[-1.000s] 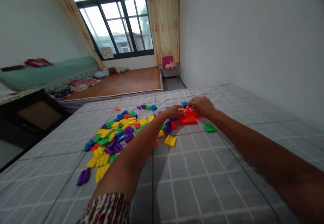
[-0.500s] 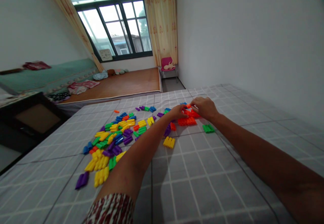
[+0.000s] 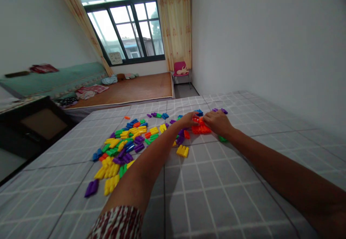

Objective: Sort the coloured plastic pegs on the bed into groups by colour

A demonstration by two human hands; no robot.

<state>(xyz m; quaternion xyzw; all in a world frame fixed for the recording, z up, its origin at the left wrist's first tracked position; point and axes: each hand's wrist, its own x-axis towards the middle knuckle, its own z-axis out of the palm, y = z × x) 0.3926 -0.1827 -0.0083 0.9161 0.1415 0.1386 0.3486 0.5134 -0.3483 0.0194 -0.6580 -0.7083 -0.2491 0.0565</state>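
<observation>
Both hands are at a cluster of joined orange-red building blocks (image 3: 200,128) on the checked cloth. My left hand (image 3: 189,120) curls its fingers around the cluster's left side. From the right, my right hand (image 3: 217,122) is closed over the other end, its fingertips pressed on the blocks and partly hidden. A green block (image 3: 222,138) pokes out under my right wrist. Just behind the hands lie a blue block (image 3: 199,112) and some purple blocks (image 3: 223,111). Nearer to me rests a yellow block (image 3: 183,151).
Loose blocks in several colours, including a yellow block (image 3: 111,185) and a purple block (image 3: 91,188), spread left of my left forearm. The grey checked cloth (image 3: 216,195) covers the surface. A wall (image 3: 270,44) stands to the right, a dark cabinet (image 3: 35,123) to the left.
My right hand has come down and slightly toward me onto the orange-red blocks. Purple blocks behind it now show, and its wrist covers more of the green block. My left hand stays nearly in place.
</observation>
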